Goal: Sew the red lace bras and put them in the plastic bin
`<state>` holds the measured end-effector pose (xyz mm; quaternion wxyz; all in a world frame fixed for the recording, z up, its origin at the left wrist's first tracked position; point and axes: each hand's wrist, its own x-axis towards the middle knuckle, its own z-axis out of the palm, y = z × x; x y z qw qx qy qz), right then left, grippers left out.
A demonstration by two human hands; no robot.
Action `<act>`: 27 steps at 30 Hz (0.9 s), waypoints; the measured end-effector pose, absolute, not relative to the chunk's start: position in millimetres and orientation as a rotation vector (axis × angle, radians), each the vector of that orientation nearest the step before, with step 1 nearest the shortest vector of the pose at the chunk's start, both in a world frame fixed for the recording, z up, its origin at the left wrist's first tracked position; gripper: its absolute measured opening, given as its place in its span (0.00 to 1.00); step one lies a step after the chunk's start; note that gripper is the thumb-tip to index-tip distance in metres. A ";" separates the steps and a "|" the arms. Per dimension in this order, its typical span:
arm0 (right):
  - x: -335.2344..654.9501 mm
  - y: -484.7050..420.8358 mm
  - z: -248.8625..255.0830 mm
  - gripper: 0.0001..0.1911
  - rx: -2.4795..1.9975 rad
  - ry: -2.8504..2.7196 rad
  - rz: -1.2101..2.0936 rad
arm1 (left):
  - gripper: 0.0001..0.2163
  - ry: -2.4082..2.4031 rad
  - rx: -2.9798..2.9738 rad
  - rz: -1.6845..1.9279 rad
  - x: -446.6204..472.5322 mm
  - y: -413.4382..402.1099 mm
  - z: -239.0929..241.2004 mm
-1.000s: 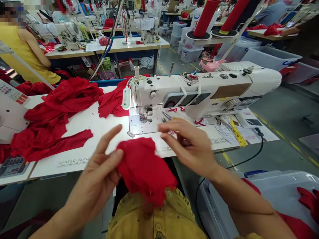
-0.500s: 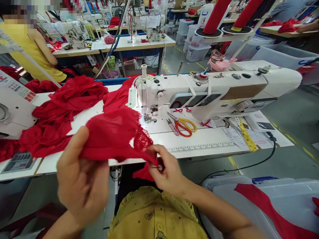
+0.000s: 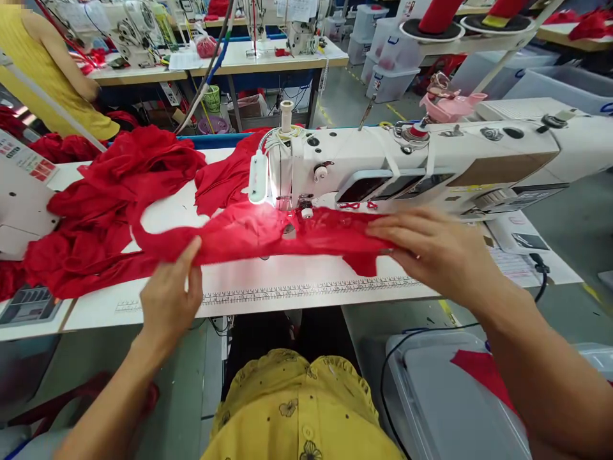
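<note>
A red fabric piece (image 3: 234, 239) lies stretched sideways across the bed of a white sewing machine (image 3: 383, 150), passing beneath the lit needle area. My left hand (image 3: 170, 294) pinches its front edge at the left, thumb and finger closed on the cloth. At the other end, my right hand (image 3: 435, 255), slightly blurred, grips the fabric with its fingers bent over it. A small flap of the cloth hangs toward the printed ruler (image 3: 311, 291) on the table's front edge. The scissors are out of sight.
A heap of red fabric (image 3: 119, 191) covers the table's left side. Phones (image 3: 364, 185) are strapped to the machine. Thread cones (image 3: 438, 16) stand behind it. A lidded plastic bin (image 3: 460, 396) is at lower right. A person in yellow (image 3: 43, 70) sits at the far left.
Both hands have moved forward and apart, bringing the red fabric from in front of me onto the machine bed and under the needle area. The view has tilted down; fabric and right hand cover the scissors' spot.
</note>
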<state>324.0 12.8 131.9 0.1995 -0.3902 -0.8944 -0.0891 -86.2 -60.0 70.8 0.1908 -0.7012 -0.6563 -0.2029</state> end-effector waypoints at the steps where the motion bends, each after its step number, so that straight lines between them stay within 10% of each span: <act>1: 325.3 7.1 124.0 0.16 -1.100 -2.527 -0.216 | 0.20 -1.900 -2.006 -0.481 -82.4 -72.7 64.4; 10: 243.3 -16.7 52.0 0.17 -0.927 -2.494 0.222 | 0.16 -1.442 -2.649 -0.883 -28.4 -48.3 41.9; 27: 230.5 0.5 46.1 0.15 -1.284 -2.771 -0.047 | 0.29 -1.556 -2.574 -0.687 -6.3 -24.6 -20.5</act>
